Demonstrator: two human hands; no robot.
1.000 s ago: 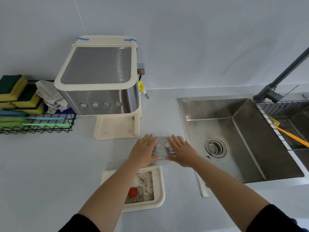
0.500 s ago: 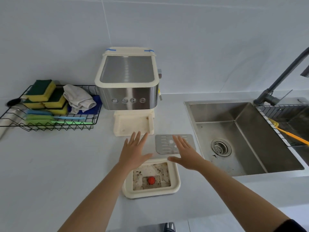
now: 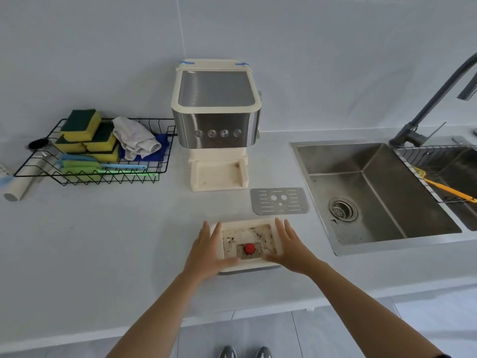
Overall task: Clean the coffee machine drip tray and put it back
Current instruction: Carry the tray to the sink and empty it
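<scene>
The soiled drip tray (image 3: 246, 222) sits on the surface (image 3: 116, 241) between both hands. The left hand (image 3: 206, 250) and right hand (image 3: 291, 248) lie against its sides, fingers straight, thumbs across its near rim.

You have open surface (image 3: 103, 241) left of the drip tray (image 3: 245, 223) and in the gap between it and the coffee machine (image 3: 216, 120), whose base bay faces you. The flat metal grate (image 3: 279, 201) lies just beyond the tray's right corner, near the sink (image 3: 387, 202) rim. The sink drops away on your right, and its faucet (image 3: 433, 99) rises at the far side. The wire rack (image 3: 103, 177) fills the far left.
</scene>
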